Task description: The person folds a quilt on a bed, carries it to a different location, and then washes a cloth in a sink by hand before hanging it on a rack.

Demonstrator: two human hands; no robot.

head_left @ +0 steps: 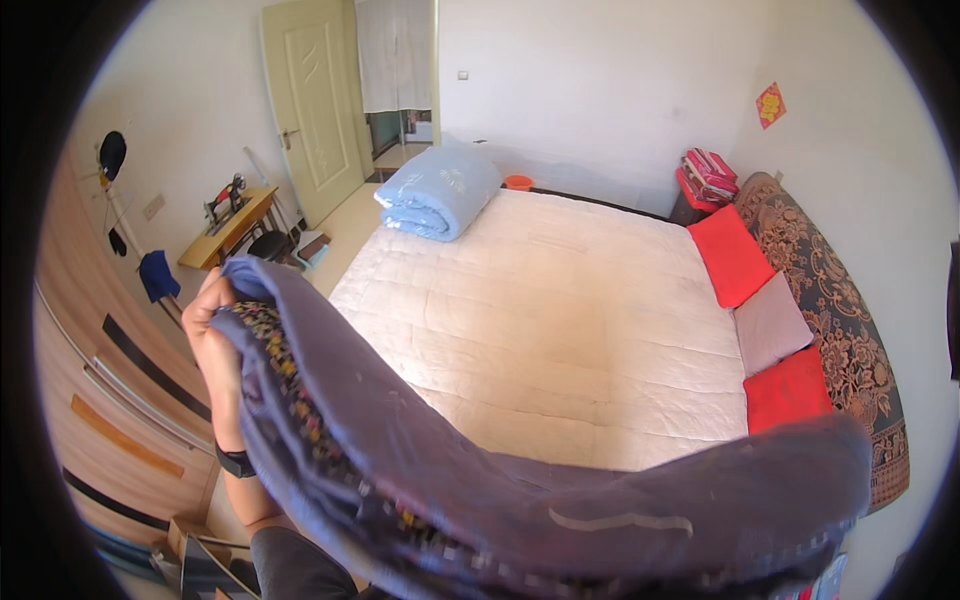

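Note:
A folded bed sheet (390, 400), dusky purple-blue with a dark floral print on part of it, sweeps across the lower half of the view above the bed. At its raised left end my left hand (208, 312) is closed around the folded edge, a dark band on the wrist. The sheet sags in the middle and rises again at the right, where its end (820, 460) is blurred. My right hand does not show; the cloth covers the area where that end is held up. Behind it lies the bed (560, 300) with a cream quilted pad.
A rolled light-blue quilt (440, 195) rests on the bed's far left corner. Red cushions (730, 256) and a pinkish one (772, 325) lean by the patterned headboard (835, 290). At left stand a wooden wardrobe (120, 420) and a sewing-machine table (230, 225). A door (315, 110) stands ajar.

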